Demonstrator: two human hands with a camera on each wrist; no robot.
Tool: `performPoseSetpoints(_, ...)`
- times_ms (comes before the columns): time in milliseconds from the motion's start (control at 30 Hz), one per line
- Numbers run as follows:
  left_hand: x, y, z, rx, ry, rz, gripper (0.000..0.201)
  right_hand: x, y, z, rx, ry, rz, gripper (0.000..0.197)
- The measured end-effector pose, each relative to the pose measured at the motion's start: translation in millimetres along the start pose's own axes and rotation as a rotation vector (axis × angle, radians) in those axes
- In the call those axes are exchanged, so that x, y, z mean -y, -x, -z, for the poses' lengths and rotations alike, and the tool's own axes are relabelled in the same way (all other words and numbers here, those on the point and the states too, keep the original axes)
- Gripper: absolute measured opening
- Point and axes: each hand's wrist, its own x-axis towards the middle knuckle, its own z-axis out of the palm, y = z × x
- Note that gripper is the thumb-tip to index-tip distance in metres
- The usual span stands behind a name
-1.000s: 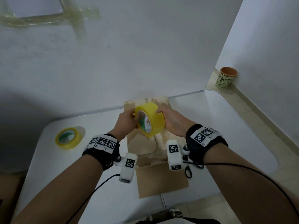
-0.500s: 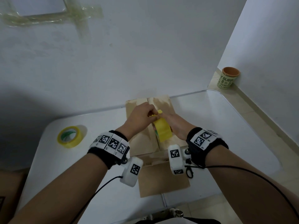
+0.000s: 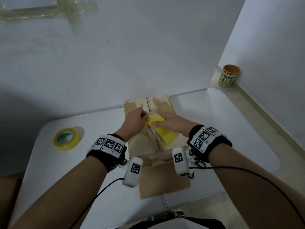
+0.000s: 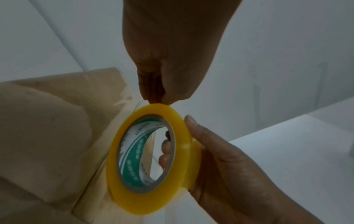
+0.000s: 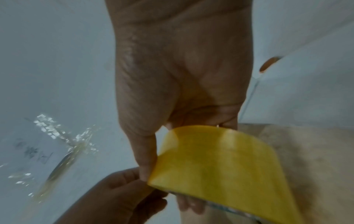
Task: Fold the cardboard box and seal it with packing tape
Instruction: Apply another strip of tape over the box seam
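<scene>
A brown cardboard box [image 3: 137, 144] lies on the white table [image 3: 214, 123], its two top flaps closed along a middle seam. Just above that seam my right hand [image 3: 160, 123] grips a yellow packing tape roll [image 3: 162, 132], held edge-on, with the thumb on its outer band and the fingers [image 4: 165, 153] through the core. My left hand [image 3: 142, 117] pinches the far top rim of the roll [image 4: 151, 160], fingertips [image 4: 157, 98] pressed together. Whether they hold a loose tape end is not visible. The near flap [image 3: 163, 179] of the box lies flat towards me.
A second yellow tape roll [image 3: 66, 138] lies flat on the table at the left. A green paper cup [image 3: 230, 76] stands on the floor by the wall corner at the right. Old tape strips [image 3: 74, 17] cross the wall behind. The table's front edge is near my body.
The roll turned from facing me to edge-on and came down onto the box seam. My left hand shifted from the roll's side to pinch its top rim.
</scene>
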Motion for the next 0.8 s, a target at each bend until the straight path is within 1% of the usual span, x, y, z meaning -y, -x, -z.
performPoseSetpoints(33,3.1,2.5,-1.6,0.009,0.048,0.046,0.016,4.0,1.1,0.9,0.02,0.075,0.005,0.074)
performPoseSetpoints(67,7.0,5.2,-4.4,0.017,0.114,0.09,0.015,6.1,0.8,2.2,0.031,0.145,0.0,0.077)
performPoseSetpoints(100,10.4,8.9,-7.6,0.02,0.185,0.129,0.012,9.4,1.3,2.8,0.031,0.207,-0.025,0.08)
performPoseSetpoints(133,14.3,12.9,-10.9,0.021,0.251,0.165,0.011,11.1,1.2,3.4,0.035,0.265,-0.044,0.078)
performPoseSetpoints(233,24.9,24.0,-16.4,-0.021,0.383,0.23,0.011,12.1,2.5,3.9,0.071,0.437,-0.078,0.061)
performPoseSetpoints(300,30.2,29.3,-15.0,-0.066,0.431,0.259,0.013,12.4,6.6,1.9,0.029,0.547,-0.111,0.054)
performPoseSetpoints(367,36.3,34.1,-13.1,-0.09,0.484,0.288,0.015,11.9,9.3,-1.8,-0.03,0.599,-0.152,0.055)
performPoseSetpoints(400,40.7,36.5,-11.8,-0.088,0.529,0.308,0.015,12.7,10.3,-2.7,-0.007,0.574,-0.17,0.059)
performPoseSetpoints(433,46.0,39.9,-9.8,-0.068,0.592,0.329,0.015,13.7,11.7,-2.8,0.052,0.507,-0.192,0.067)
performPoseSetpoints(467,52.5,43.8,-7.4,-0.022,0.662,0.35,0.015,14.5,14.7,-2.8,0.13,0.38,-0.221,0.074)
performPoseSetpoints(500,57.7,48.8,-4.8,0.037,0.74,0.369,0.015,17.0,20.4,-2.0,0.225,0.2,-0.251,0.072)
performPoseSetpoints(567,67.4,60.1,-1.4,0.122,0.861,0.388,0.014,16.4,31.2,-0.9,0.381,-0.121,-0.29,0.048)
performPoseSetpoints(600,71.5,64.5,-0.5,0.117,0.865,0.383,0.012,13.6,33.7,-1.5,0.454,-0.203,-0.305,0.039)
performPoseSetpoints(667,76.7,68.8,-1.1,0.052,0.842,0.376,0.014,10.0,37.5,-7.5,0.589,-0.259,-0.296,0.036)
performPoseSetpoints(700,77.7,70.1,-2.1,0.009,0.835,0.386,0.013,9.2,38.8,-12.3,0.622,-0.252,-0.277,0.038)
performPoseSetpoints(733,78.6,71.3,-3.7,-0.033,0.823,0.4,0.013,9.4,39.7,-16.6,0.607,-0.219,-0.254,0.039)
performPoseSetpoints(800,81.0,73.8,-8.2,-0.11,0.772,0.417,0.015,9.8,39.4,-22.1,0.529,-0.116,-0.219,0.048)
